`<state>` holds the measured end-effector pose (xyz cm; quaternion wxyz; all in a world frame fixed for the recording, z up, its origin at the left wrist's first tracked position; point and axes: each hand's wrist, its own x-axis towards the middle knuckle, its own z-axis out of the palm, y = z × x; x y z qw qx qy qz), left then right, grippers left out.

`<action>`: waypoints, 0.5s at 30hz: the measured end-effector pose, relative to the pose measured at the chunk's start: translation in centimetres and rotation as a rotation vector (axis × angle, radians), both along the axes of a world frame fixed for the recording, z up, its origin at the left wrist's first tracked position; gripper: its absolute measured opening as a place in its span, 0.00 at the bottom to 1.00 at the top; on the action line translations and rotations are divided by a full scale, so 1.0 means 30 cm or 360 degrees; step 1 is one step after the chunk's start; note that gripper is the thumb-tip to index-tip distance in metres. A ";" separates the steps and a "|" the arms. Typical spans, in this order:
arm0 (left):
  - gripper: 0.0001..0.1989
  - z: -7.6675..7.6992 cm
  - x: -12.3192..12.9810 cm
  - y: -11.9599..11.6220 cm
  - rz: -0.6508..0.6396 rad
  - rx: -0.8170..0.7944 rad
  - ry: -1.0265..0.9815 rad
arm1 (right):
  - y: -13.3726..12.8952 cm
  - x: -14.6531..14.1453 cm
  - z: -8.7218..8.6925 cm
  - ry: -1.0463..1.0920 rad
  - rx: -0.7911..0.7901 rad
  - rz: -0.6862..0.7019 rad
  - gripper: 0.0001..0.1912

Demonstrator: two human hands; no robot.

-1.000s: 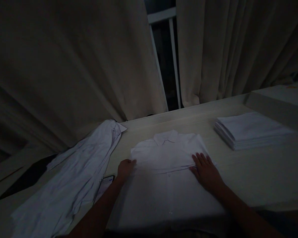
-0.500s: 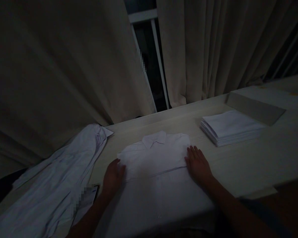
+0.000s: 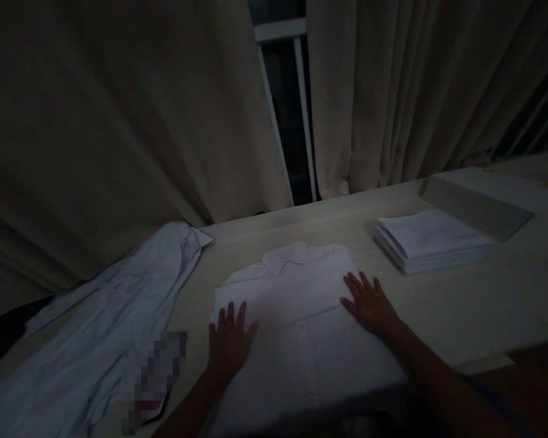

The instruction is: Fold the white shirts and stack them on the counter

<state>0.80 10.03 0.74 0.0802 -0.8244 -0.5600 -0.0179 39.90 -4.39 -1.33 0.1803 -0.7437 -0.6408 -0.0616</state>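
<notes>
A white collared shirt (image 3: 296,298) lies spread on the pale table, its collar toward the curtains and its lower part reaching the near edge. A crease or fold edge runs across its middle. My left hand (image 3: 231,337) rests on the shirt's left side, fingers spread. On the right side, my right hand (image 3: 369,304) lies palm down with fingers apart, touching the shirt's edge. Neither hand grips anything.
White garments (image 3: 119,316) lie heaped at the left, beside a partly pixelated flat object (image 3: 158,377). A stack of folded white cloth (image 3: 432,240) sits at the right, near a grey-beige panel (image 3: 477,207). Curtains (image 3: 164,109) hang behind the table (image 3: 461,310).
My left hand has moved from the shirt's left edge onto the cloth, and its fingers have spread. The fingers of my right hand have spread too. The view has shifted slightly.
</notes>
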 end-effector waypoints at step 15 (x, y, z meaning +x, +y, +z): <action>0.32 0.090 0.009 0.120 -0.0056 -0.0110 -0.0387 | 0.018 0.000 0.018 -0.0215 0.0040 -0.0101 0.25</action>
